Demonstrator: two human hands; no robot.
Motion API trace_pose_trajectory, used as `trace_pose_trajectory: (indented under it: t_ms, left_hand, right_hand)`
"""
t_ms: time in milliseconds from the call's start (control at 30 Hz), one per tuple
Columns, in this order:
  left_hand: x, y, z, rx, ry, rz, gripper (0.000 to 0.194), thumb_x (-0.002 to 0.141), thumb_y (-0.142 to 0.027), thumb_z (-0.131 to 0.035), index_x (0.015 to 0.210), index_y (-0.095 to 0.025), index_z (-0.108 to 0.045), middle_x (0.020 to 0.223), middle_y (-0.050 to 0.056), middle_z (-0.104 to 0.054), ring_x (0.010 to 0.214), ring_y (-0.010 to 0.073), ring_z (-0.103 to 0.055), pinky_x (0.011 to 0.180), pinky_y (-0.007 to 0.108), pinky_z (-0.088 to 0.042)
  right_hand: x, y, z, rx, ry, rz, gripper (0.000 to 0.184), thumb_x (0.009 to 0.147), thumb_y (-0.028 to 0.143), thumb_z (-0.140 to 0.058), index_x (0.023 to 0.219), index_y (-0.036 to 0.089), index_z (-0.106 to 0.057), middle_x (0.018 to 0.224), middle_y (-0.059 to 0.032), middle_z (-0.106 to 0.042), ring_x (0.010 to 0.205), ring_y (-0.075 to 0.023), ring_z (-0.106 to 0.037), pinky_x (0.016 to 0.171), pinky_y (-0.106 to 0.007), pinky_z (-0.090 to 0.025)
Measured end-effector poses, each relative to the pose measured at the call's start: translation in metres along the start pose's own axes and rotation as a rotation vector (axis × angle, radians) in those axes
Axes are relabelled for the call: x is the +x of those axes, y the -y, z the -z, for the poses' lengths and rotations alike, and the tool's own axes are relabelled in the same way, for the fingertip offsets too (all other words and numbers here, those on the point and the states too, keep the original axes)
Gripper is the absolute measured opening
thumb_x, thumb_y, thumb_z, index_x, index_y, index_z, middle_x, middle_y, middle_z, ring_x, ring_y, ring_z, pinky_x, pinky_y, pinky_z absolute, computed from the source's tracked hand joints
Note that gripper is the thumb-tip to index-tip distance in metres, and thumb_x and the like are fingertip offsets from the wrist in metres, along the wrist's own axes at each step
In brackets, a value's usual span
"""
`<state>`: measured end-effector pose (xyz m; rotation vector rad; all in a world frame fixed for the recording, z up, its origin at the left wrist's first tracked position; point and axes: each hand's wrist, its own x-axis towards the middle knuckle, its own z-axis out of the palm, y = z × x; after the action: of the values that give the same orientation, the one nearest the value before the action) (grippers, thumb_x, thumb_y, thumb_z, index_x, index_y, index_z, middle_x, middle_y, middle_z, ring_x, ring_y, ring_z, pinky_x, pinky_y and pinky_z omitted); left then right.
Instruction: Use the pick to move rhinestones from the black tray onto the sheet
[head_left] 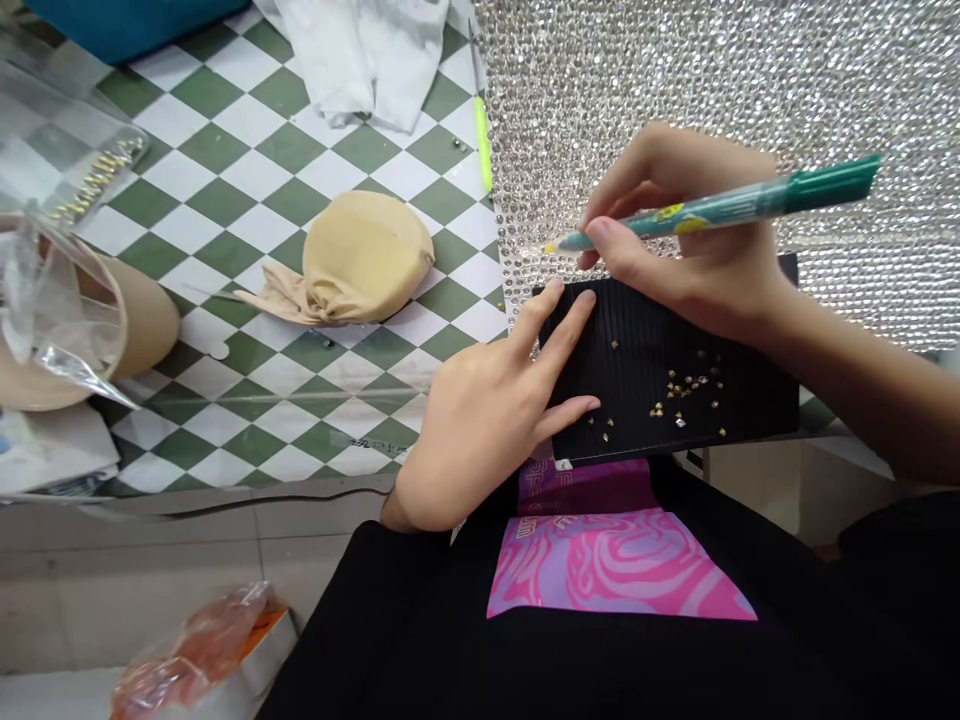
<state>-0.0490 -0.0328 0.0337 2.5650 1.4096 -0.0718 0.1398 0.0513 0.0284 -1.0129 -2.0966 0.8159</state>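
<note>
Pen (739, 205) is pinched in right hand (716, 275), tip apparently against studded sheet (675, 70); tray (637, 400) is steadied by left hand (476, 415), fingers apart.

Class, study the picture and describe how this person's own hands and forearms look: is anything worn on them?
Both the left hand and the right hand are bare: no gloves, rings or watch show. The right forearm has no sleeve over the part in view. Black clothes cover the lap.
</note>
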Motion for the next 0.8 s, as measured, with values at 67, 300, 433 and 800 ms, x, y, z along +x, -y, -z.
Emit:
trace_pose_trajectory:
  t_ms: [67,300,433,800]
  left_hand:
    - [0.0,0.0,0.0,0.002,-0.006,0.0,0.074,0.093,-0.051,-0.06,0.156,-0.022,-0.035,0.152,0.017,-0.05,0.086,0.0238,-0.074,0.069,0.034,-0.058]
    - [-0.001,0.0,-0.002,0.018,-0.009,-0.006,0.074,0.093,-0.051,-0.06,0.156,-0.021,-0.035,0.152,0.016,-0.051,0.084,0.0226,-0.073,0.07,0.033,-0.058]
    - [-0.002,0.0,-0.001,0.02,0.003,-0.002,0.073,0.093,-0.052,-0.059,0.156,-0.022,-0.034,0.152,0.015,-0.05,0.084,0.0224,-0.073,0.069,0.033,-0.058]
    - [-0.001,0.001,-0.001,-0.022,-0.028,-0.017,0.073,0.093,-0.048,-0.061,0.155,-0.021,-0.036,0.152,0.016,-0.051,0.079,0.0214,-0.072,0.065,0.033,-0.056]
  right_hand:
    - [0.005,0.0,-0.006,0.006,0.026,0.001,0.011,0.091,0.02,-0.059,0.084,0.012,-0.057,0.083,0.0032,-0.061,0.076,-0.0045,-0.066,0.069,-0.016,-0.051]
    - [0.011,-0.004,-0.015,0.044,0.04,-0.01,0.012,0.09,0.02,-0.06,0.082,0.012,-0.056,0.081,0.0017,-0.061,0.074,-0.0047,-0.064,0.064,-0.014,-0.049]
    - [0.01,-0.005,-0.016,0.033,0.045,-0.023,0.011,0.09,0.021,-0.06,0.081,0.016,-0.055,0.081,0.0011,-0.062,0.074,-0.0047,-0.063,0.062,-0.014,-0.049]
    - [-0.019,0.012,0.016,0.024,-0.058,0.036,0.007,0.091,0.018,-0.058,0.086,0.014,-0.061,0.084,0.0005,-0.063,0.073,-0.0048,-0.062,0.062,-0.017,-0.049]
